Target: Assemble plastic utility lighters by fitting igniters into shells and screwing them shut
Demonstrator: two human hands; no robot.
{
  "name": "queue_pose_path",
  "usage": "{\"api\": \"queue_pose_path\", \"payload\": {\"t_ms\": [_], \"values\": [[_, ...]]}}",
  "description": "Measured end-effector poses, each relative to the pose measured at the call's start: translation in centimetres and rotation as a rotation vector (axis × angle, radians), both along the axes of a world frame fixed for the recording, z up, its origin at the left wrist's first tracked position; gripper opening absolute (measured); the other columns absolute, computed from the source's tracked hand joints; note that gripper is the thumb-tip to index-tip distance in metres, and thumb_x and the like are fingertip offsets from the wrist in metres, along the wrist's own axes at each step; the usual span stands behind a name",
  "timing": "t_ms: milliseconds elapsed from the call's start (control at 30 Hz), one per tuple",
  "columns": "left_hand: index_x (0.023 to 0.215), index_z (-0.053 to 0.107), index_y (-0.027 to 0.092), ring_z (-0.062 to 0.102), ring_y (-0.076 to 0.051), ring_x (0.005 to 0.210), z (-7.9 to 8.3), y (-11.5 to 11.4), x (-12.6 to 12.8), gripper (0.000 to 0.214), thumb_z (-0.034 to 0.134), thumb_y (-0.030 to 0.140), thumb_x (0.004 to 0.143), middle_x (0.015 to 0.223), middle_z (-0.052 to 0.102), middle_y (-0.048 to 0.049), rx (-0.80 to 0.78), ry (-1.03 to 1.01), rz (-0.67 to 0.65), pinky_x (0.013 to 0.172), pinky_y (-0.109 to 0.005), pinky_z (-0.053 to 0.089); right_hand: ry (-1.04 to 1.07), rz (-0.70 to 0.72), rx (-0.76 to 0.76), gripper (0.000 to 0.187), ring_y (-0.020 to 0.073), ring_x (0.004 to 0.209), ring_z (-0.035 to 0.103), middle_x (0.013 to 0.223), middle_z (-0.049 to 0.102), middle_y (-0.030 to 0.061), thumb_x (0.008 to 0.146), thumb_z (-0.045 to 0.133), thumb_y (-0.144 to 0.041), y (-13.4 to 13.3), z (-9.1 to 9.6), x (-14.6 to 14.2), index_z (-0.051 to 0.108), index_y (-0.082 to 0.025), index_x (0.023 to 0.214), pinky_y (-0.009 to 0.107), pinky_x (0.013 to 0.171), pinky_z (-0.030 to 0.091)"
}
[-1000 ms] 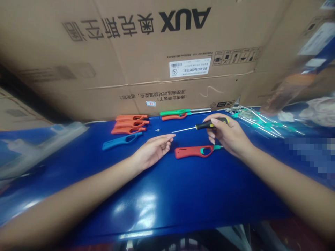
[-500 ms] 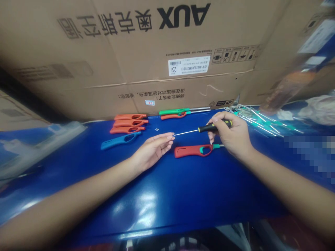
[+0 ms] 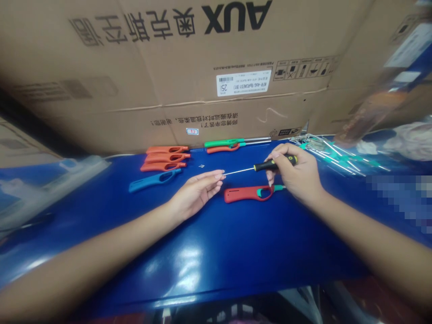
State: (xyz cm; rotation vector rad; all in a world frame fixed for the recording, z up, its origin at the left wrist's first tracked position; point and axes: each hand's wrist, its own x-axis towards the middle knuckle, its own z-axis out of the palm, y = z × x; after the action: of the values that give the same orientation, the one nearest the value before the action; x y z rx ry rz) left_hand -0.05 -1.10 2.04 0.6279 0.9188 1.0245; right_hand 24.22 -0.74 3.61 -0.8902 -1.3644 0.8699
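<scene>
My right hand (image 3: 297, 173) is closed around the black and yellow handle of a screwdriver (image 3: 239, 170), whose thin shaft points left. At its tip, thumb and fingers of my left hand (image 3: 200, 191) are pinched together; whether something tiny sits between them is hidden. Below the shaft a red gas lighter (image 3: 248, 194) with a green trigger lies on the blue table, its metal tube running under my right hand. A few tiny metal pieces, perhaps screws (image 3: 201, 166), lie behind my left hand.
Orange lighter bodies (image 3: 165, 158) and a blue one (image 3: 155, 181) lie at left. Behind are a green lighter (image 3: 224, 143) and an orange one (image 3: 221, 149). Metal tubes with green parts (image 3: 337, 155) are piled at right. A large cardboard box (image 3: 135, 81) stands along the back.
Almost nothing differs. The whole view has shifted very slightly, and both hands keep the same hold at the screwdriver.
</scene>
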Motion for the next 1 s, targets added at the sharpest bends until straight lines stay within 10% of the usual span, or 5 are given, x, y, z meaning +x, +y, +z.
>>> {"api": "queue_pose_path", "payload": {"t_ms": [700, 1000], "values": [[0.093, 0.079, 0.010, 0.072, -0.009, 0.070, -0.2, -0.2, 0.0, 0.018, 0.068, -0.002, 0.085, 0.086, 0.079, -0.0078, 0.043, 0.029, -0.040, 0.070, -0.015, 0.060, -0.141, 0.060, 0.020, 0.023, 0.0118, 0.039, 0.058, 0.055, 0.059, -0.0037, 0.089, 0.070, -0.040, -0.4, 0.9, 0.6, 0.060, -0.022, 0.078, 0.025, 0.037, 0.051], [0.094, 0.080, 0.011, 0.070, -0.009, 0.072, -0.8, -0.3, -0.2, 0.019, 0.082, 0.007, 0.075, 0.088, 0.080, -0.0084, 0.120, 0.064, -0.099, 0.073, -0.017, 0.058, -0.045, 0.124, 0.053, 0.036, 0.0113, 0.052, 0.063, 0.087, 0.065, -0.0006, 0.080, 0.081, -0.041, -0.3, 1.4, 0.5, 0.056, -0.025, 0.101, 0.027, 0.044, 0.059]]}}
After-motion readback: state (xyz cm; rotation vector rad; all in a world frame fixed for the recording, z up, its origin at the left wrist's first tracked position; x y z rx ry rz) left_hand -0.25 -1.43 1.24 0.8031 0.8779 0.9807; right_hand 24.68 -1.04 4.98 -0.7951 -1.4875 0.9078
